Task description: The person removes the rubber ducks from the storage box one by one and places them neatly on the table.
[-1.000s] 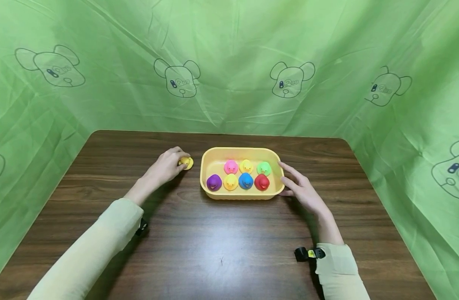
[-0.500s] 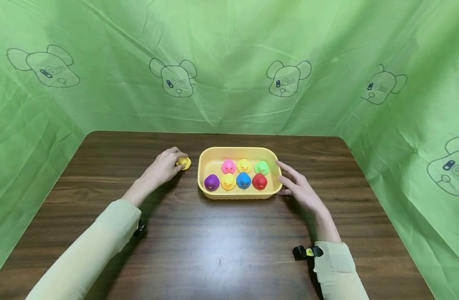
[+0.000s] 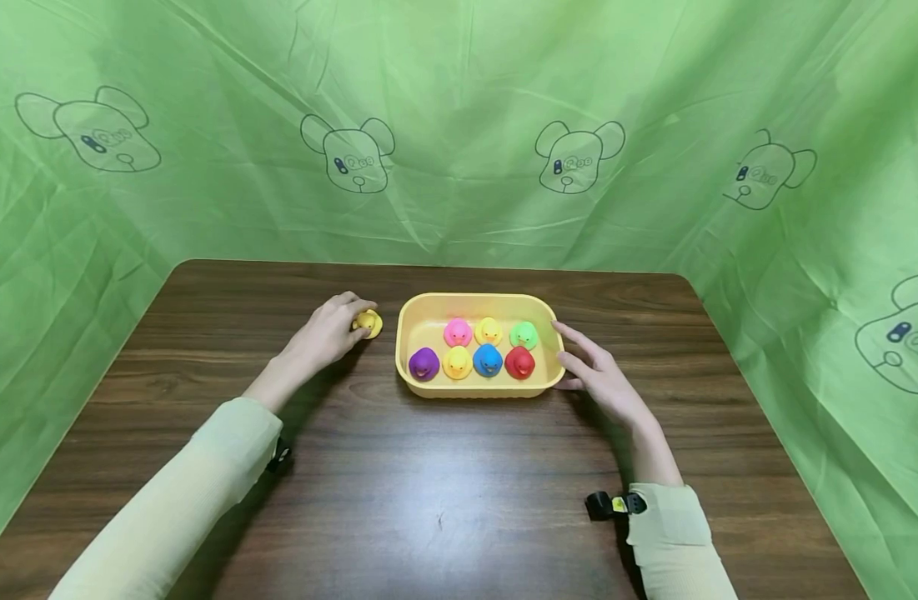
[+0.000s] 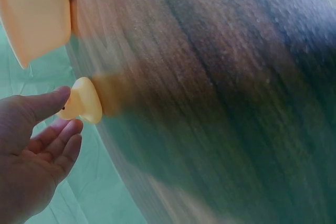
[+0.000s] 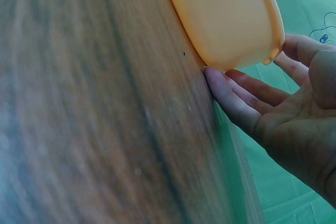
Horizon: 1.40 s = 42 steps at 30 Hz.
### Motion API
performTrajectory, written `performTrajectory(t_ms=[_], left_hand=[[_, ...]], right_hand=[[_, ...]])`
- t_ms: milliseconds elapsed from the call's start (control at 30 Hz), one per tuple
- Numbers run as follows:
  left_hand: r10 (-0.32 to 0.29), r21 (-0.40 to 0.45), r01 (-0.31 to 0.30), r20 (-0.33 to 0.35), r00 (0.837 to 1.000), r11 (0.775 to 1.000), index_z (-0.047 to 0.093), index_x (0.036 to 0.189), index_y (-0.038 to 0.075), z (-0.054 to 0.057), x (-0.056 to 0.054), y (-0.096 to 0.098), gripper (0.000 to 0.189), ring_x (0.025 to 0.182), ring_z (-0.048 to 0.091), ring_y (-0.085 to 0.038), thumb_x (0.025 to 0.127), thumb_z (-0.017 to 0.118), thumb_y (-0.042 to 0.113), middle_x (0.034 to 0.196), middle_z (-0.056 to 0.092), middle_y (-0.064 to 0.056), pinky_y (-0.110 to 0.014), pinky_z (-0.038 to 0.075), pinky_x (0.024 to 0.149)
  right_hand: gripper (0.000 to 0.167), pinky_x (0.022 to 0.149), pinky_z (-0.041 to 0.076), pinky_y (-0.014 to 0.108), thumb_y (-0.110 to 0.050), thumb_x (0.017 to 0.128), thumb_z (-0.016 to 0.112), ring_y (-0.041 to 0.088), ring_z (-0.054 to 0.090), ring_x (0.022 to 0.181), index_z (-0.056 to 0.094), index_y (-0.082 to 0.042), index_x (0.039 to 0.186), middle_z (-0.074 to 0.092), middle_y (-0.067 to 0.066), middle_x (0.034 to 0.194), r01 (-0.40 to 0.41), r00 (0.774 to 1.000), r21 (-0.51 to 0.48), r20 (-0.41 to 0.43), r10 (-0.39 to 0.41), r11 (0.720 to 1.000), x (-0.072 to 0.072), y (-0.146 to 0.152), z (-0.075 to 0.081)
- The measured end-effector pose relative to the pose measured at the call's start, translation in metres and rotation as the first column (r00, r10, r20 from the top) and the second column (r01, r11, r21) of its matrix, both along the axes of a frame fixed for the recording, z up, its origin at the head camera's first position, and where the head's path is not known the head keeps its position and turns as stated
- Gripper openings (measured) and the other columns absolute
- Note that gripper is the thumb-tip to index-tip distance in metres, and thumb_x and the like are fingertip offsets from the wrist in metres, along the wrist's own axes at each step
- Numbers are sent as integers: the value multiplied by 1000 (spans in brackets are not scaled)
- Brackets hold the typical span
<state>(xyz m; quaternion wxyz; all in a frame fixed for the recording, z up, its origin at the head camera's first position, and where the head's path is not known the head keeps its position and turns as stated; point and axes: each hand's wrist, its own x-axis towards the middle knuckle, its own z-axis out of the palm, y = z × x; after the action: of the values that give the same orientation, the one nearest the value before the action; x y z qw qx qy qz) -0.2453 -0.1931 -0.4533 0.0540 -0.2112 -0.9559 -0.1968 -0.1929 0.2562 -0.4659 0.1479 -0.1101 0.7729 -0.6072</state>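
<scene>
My left hand [image 3: 327, 333] is at the left of the table, thumb and fingers around a small yellow rubber duck [image 3: 369, 324]. In the left wrist view the thumb lies over the head of the duck [image 4: 90, 100], and its base is at the tabletop; the index finger is hidden there. A pale yellow tray [image 3: 479, 392] stands at the table's middle. Inside it sit purple [image 3: 424, 364], blue [image 3: 488, 360], red [image 3: 519, 362], pink [image 3: 458, 332], green [image 3: 524, 335] and two yellow ducks. My right hand [image 3: 604, 379] rests its relaxed fingers against the tray's right end.
The dark wooden table [image 3: 443, 483] spreads out in front of the tray. Green cloth [image 3: 459, 200] with mouse-like drawings hangs behind it and at both sides. A narrow gap lies between the left hand's duck and the tray.
The left fingers have spread slightly, showing more of the duck. Early on, the whole view shifted a little. The right hand and the tray keep their places relative to each other.
</scene>
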Motion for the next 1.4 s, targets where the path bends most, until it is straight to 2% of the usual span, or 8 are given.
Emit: performTrajectory(t_ms=[200, 500, 733, 867, 1067, 1233, 1400], left_hand=[[1, 1, -1, 5, 1000, 1000, 65, 132, -2, 8, 0, -1, 46, 115, 65, -39, 88, 79, 5, 122, 67, -22, -54, 53, 102], [32, 18, -32, 1, 999, 999, 66, 133, 2, 22, -1, 0, 38, 118, 63, -37, 97, 70, 12, 126, 67, -19, -54, 51, 104], [21, 33, -20, -13, 1000, 999, 66, 133, 5, 29, 0, 13, 35, 128, 58, -37, 99, 67, 15, 129, 68, -16, -55, 44, 114], [-5, 50, 6, -23, 1000, 999, 67, 133, 6, 31, 2, 24, 34, 125, 60, -36, 99, 66, 15, 128, 68, -15, -53, 47, 112], [-28, 62, 32, -58, 998, 998, 68, 131, 7, 32, 3, 39, 34, 119, 62, -34, 98, 68, 15, 125, 70, -13, -51, 51, 105], [-67, 68, 73, -88, 994, 995, 69, 130, 8, 29, 3, 52, 34, 114, 64, -32, 97, 69, 15, 121, 71, -11, -49, 53, 100], [-104, 83, 111, -81, 991, 990, 68, 131, 7, 24, 3, 65, 34, 115, 63, -29, 99, 67, 17, 124, 71, -10, -46, 53, 102]], right_hand=[[57, 88, 63, 42, -22, 110, 50, 22, 66, 116, 30, -17, 163, 42, 27, 157, 3, 1000, 2, 2, -3, 1000, 0, 1, 0], [58, 88, 64, 41, -23, 110, 50, 27, 65, 119, 29, -18, 163, 40, 26, 158, 3, 1000, 4, 7, -3, 1000, 0, 0, 0], [57, 88, 64, 41, -23, 110, 50, 27, 65, 119, 30, -19, 163, 41, 25, 158, 5, 1000, 9, 6, -5, 1000, 0, 0, 0], [57, 88, 63, 40, -25, 110, 50, 24, 65, 118, 31, -21, 163, 42, 25, 158, 8, 1000, 24, 6, -8, 1000, 0, 1, -1], [57, 88, 63, 40, -25, 109, 51, 24, 65, 118, 31, -21, 163, 43, 26, 157, 11, 1000, 22, 8, -11, 1000, 0, 1, 0], [57, 89, 63, 41, -23, 110, 50, 26, 64, 119, 30, -20, 163, 41, 25, 158, 9, 1000, 14, 6, -9, 1000, 0, 1, -1], [57, 89, 63, 42, -23, 110, 50, 29, 63, 122, 31, -20, 163, 39, 23, 160, 9, 1000, 11, 2, -9, 1000, 1, 0, -1]])
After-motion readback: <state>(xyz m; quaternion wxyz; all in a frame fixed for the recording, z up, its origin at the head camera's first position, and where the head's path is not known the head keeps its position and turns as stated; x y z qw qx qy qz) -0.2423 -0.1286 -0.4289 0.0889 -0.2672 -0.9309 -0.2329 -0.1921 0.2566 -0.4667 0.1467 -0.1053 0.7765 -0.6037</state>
